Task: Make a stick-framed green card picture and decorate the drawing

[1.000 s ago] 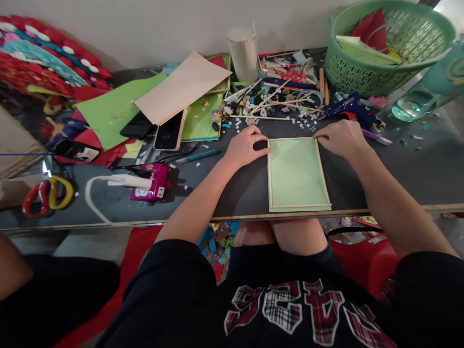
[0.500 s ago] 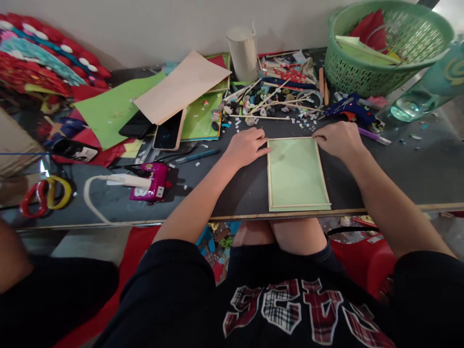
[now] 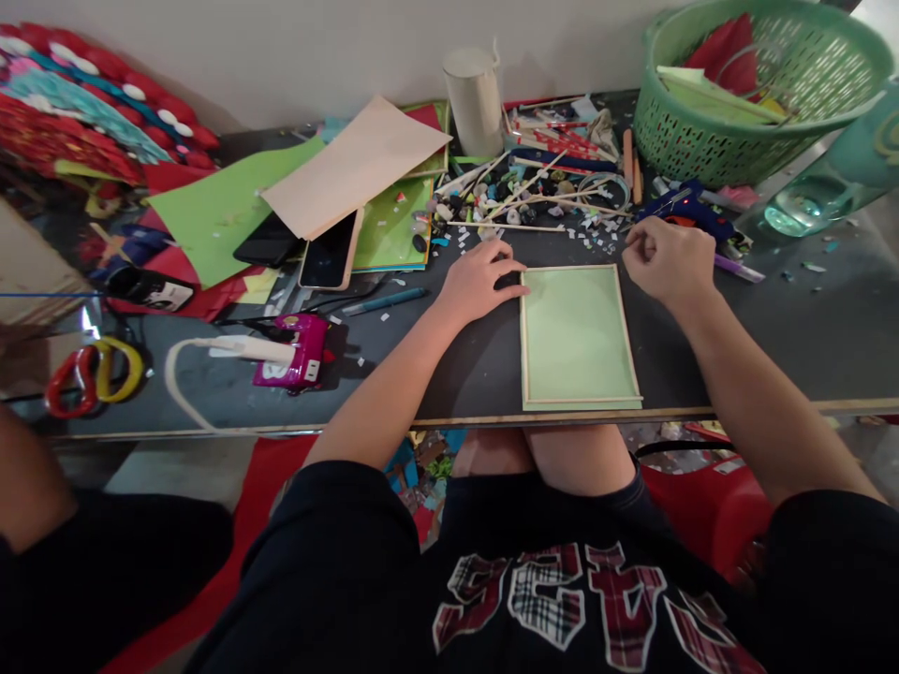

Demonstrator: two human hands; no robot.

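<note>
A pale green panel (image 3: 580, 337) edged with four thin sticks lies flat at the near edge of a cluttered worktable (image 3: 787, 337), between a person's two bare hands. The left hand (image 3: 481, 281) rests at the panel's far left corner, thumb and fingers parted, the tips touching its edge rather than clenched. The right hand (image 3: 670, 262), fingers curled inward, hovers just off the far right corner; whether it pinches anything cannot be told.

Just beyond the panel, a heap of pebbles (image 3: 492, 201) and loose sticks, too many to count, crowds the way. One white cylinder (image 3: 474, 103) stands behind that heap. Beyond the panel to the right are one blue glue gun (image 3: 711, 217), partly behind the right hand, one green basket (image 3: 695, 145) and one blue-green vessel (image 3: 807, 201).

Left of the panel lie one blue pen (image 3: 386, 300), one magenta adapter (image 3: 305, 351) with a single white plug in it, and, farthest off, one pair of scissors (image 3: 104, 370). Two phones (image 3: 330, 257) sit farther back on that side, partly under one beige sheet (image 3: 358, 168).

White scraps speckle the dark grey tabletop; a plain pale wall (image 3: 316, 47) rises behind. Below the panel, coloured litter (image 3: 439, 463) covers the floor.
</note>
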